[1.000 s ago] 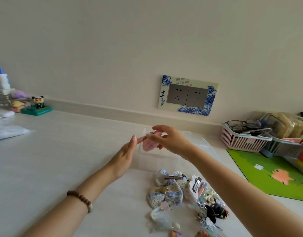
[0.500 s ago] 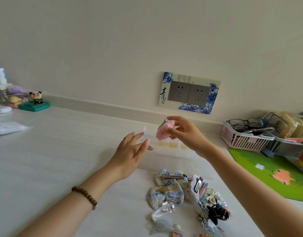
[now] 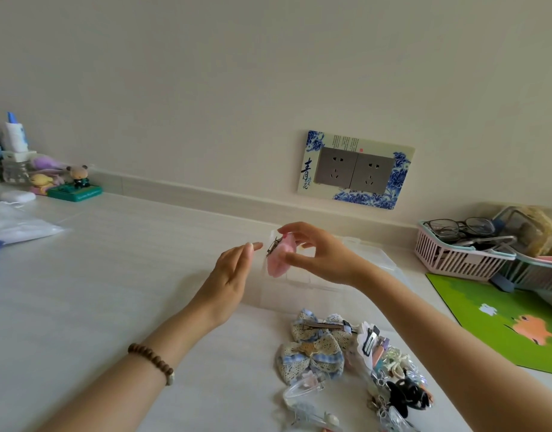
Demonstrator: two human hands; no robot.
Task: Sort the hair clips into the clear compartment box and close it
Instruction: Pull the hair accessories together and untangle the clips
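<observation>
Fabric of pink hair clip (image 3: 279,262), pinched by right hand (image 3: 321,257), looks soft and light; stiff metal clasp (image 3: 273,246) suits the straight-fingered left hand (image 3: 229,275)

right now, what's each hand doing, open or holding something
Left hand: open, fingers straight, holding nothing.
Right hand: holds the pink clip, pinched between thumb and fingers.

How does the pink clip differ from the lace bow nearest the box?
The pink clip is plain pink; the lace bow is cream lace with blue check. The right hand pinches the pink clip in the air; the lace bow lies on the table. Both show a metal clasp.
</observation>
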